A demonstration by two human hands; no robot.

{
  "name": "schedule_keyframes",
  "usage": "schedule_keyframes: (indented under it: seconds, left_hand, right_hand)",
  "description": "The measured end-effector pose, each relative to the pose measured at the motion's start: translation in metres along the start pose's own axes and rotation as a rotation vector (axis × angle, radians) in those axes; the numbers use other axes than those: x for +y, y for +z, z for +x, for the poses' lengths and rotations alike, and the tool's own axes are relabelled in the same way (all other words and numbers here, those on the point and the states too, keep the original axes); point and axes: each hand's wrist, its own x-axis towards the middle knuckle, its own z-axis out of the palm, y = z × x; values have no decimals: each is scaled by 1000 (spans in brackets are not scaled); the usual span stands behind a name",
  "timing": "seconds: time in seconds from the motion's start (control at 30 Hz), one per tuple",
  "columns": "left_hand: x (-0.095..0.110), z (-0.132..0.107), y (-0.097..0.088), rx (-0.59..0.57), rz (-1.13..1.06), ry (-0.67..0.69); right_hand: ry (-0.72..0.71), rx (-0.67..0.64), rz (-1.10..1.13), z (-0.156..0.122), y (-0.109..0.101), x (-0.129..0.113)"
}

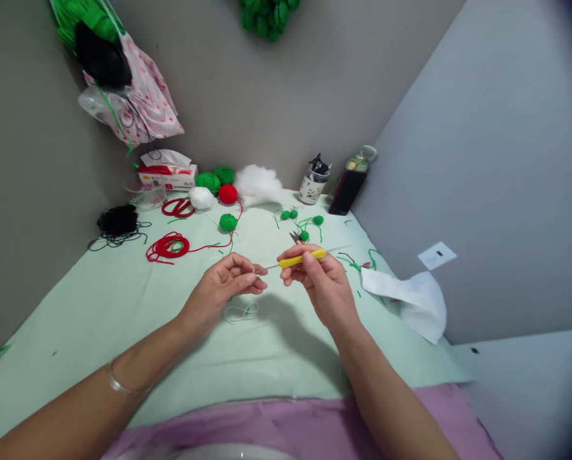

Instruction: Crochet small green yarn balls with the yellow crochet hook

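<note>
My right hand [321, 281] is closed around a crochet hook with a yellow handle [302, 259], whose thin metal tip points left toward my other hand. My left hand [228, 284] pinches a strand of white yarn at its fingertips, right at the hook's tip. A loose loop of that white yarn [240, 312] lies on the pale green table cover [98, 300] just below my left hand. Both hands hover a little above the cover near its middle.
Red yarn [168, 246], black yarn [117, 222], green, red and white balls [227, 193], white stuffing [259, 184], a tissue box [168, 176], a jar [313, 185], a dark bottle [347, 185] and small scissors [295, 237] lie beyond. White fabric [413, 297] lies at right. Bags hang on the wall.
</note>
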Motion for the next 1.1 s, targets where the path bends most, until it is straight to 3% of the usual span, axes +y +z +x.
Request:
schedule_keyframes:
  seconds: [0.17, 0.33, 0.6, 0.73, 0.9, 1.03, 1.1]
  left_hand:
    - [2, -8, 12, -42, -1, 1]
    - [3, -14, 26, -97, -38, -83]
    - [-5, -17, 40, -165, -215, -208]
    - [-3, -18, 44, -177, -244, -219]
    - [0, -21, 46, -197, -187, -198]
    - [1, -13, 38, -65, -129, -115]
    - [11, -6, 34, 14, -145, -44]
  right_hand:
    - [-120, 27, -104, -28, -3, -3]
    - [-117, 30, -165, -46, -6, -5]
    - [-306, 66, -425, -56, -2, 7]
    - [-356, 104, -430, -57, 2, 9]
    - [-273, 178, -260, -56, 0, 13]
    - [-117, 242, -39, -53, -1, 15]
    - [-73, 252, 50, -52, 1, 13]
